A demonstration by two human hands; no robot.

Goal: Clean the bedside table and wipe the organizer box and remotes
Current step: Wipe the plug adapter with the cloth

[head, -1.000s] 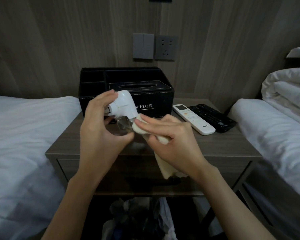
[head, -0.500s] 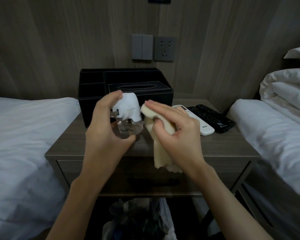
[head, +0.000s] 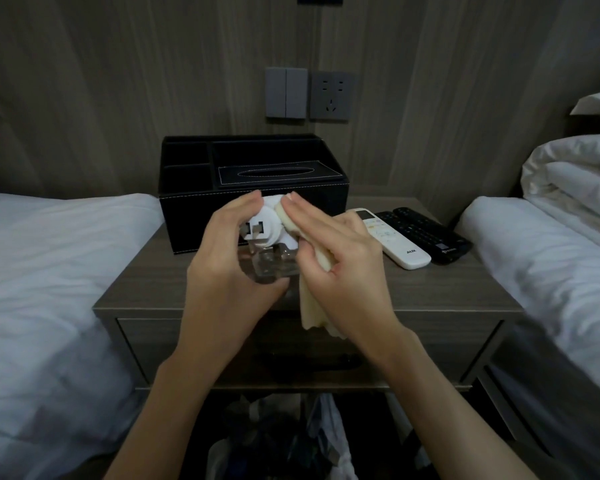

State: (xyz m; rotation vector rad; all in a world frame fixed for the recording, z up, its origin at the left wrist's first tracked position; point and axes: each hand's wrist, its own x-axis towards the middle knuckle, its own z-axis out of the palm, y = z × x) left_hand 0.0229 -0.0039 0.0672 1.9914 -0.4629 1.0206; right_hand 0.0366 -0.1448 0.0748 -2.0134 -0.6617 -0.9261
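2 white beds flank the scene, left bed (head: 49,271) and right bed (head: 551,254), with the wooden table (head: 447,289) between them. The black organizer box (head: 194,216) stands at the table's back. Its long axis runs left to right along the wall and its tissue slot faces up.

Right of the box lie 2 remotes side by side, flat, long axes slanting from near-right to far-left: white remote (head: 395,244), display end toward the box, and black remote (head: 426,233).

Above the table's front half:
- The left hand (head: 222,271) curls round a white plug-in device (head: 264,230), held upright with prongs toward the camera and its clear bottle downward.
- The right hand (head: 343,265) grips a cream cloth (head: 312,313) - extended fingers press it on the device's head, the loose end hanging.
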